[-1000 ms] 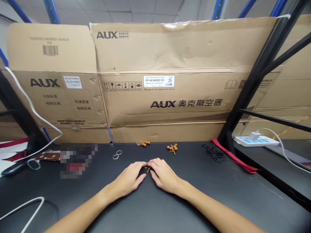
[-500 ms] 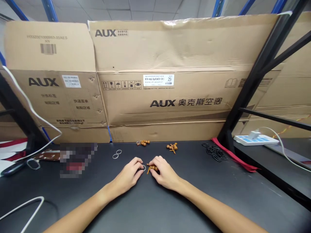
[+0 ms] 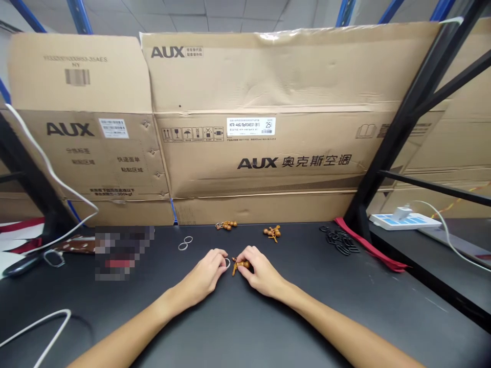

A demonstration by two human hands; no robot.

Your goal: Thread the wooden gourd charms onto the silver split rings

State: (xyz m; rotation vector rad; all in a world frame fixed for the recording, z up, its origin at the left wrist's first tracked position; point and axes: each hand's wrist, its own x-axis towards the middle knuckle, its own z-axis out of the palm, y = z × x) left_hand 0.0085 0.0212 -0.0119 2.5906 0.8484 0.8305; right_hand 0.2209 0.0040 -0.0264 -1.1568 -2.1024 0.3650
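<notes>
Between thumb and fingers, my left hand pinches a silver split key ring, its right edge showing past the fingertips. Just to the right, my right hand is closed on a small brown gourd pendant with an orange cord sticking out toward the ring. A narrow gap separates the ring from the cord. Two more key rings lie beyond my left hand. Behind my hands are a group of gourd pendants with a metal ring and another corded gourd bunch.
Several black oval links lie at the right beside a red strap. A power strip sits beyond the black rack post. Large cardboard walls the back. Glasses and a white cable are at left.
My left thumb and fingers have closed tighter around the key ring, which has turned slightly. My right hand keeps its grip on the gourd pendant, almost still.
</notes>
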